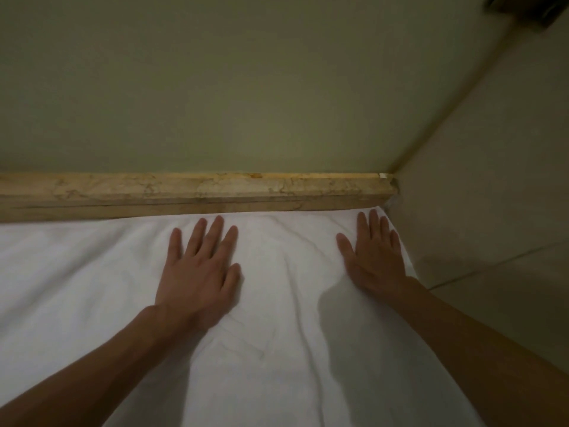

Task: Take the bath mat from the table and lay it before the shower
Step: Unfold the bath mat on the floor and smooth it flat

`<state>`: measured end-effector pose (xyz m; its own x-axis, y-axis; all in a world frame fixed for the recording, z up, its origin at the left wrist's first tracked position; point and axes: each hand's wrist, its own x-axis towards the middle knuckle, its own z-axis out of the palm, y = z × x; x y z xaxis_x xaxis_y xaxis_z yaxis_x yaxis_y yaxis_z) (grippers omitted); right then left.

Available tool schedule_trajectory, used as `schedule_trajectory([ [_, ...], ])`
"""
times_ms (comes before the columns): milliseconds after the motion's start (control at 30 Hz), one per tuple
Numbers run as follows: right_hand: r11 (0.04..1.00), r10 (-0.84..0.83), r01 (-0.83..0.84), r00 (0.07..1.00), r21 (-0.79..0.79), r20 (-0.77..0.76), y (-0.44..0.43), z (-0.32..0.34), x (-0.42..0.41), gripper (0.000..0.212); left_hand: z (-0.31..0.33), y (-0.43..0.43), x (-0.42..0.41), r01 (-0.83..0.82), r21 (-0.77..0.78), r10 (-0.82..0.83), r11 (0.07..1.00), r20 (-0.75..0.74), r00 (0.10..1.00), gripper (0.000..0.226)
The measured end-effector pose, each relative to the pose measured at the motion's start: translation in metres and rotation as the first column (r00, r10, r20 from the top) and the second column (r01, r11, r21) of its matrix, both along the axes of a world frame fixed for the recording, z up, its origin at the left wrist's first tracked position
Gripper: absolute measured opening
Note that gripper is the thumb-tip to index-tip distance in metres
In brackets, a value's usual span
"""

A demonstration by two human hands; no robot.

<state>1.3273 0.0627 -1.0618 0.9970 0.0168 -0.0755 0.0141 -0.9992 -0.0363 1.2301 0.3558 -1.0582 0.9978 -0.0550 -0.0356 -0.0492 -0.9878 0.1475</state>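
White bath mat (277, 349) of soft creased cloth, veined marble-like threshold (191, 192), matt, perhaps tiled floor (492, 288)

We see the mat (277, 303) run out of the frame at the left and bottom. Both forearms are cut off at the lower corners. The left hand (200, 272) and right hand (372, 257) lie flat on the mat and hide the cloth under them; the right arm covers part of its right border. The curb (184, 192) is cut at the left. At the upper right, a dark thing (529, 7) is blurred and cropped; we cannot tell what it is.
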Motion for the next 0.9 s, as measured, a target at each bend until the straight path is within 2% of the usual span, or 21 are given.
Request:
schedule_trajectory([
  [167, 1.0, 0.027, -0.026, 0.999, 0.01, -0.033, 0.012, 0.013, -0.009, 0.071, -0.002, 0.0, 0.003, 0.004, 0.007, -0.004, 1.0, -0.013, 1.0, 0.071],
  [267, 0.986, 0.134, -0.135, 0.991, 0.101, 0.013, 0.032, 0.022, -0.033, 0.067, 0.0, -0.002, 0.004, 0.004, 0.021, -0.003, 1.0, -0.042, 0.999, 0.072],
  [433, 0.961, 0.265, -0.257, 0.962, 0.104, -0.072, 0.072, 0.032, -0.074, 0.066, 0.011, -0.008, -0.005, 0.003, -0.005, -0.004, 1.0, -0.094, 0.996, 0.065],
  [533, 0.93, 0.355, -0.345, 0.932, 0.124, -0.067, 0.087, 0.039, -0.095, 0.064, 0.018, -0.017, -0.027, -0.003, -0.025, 0.0, 1.0, -0.107, 0.994, 0.064],
  [767, 0.838, 0.546, -0.546, 0.837, 0.008, -0.046, 0.111, 0.041, -0.13, 0.062, 0.019, -0.021, -0.071, -0.078, -0.004, 0.077, 0.997, -0.135, 0.988, 0.064],
  [900, 0.817, 0.573, -0.577, 0.814, -0.02, -0.092, 0.12, 0.028, -0.136, 0.063, 0.012, -0.02, -0.079, -0.093, 0.023, 0.096, 0.995, -0.127, 0.987, 0.065],
])
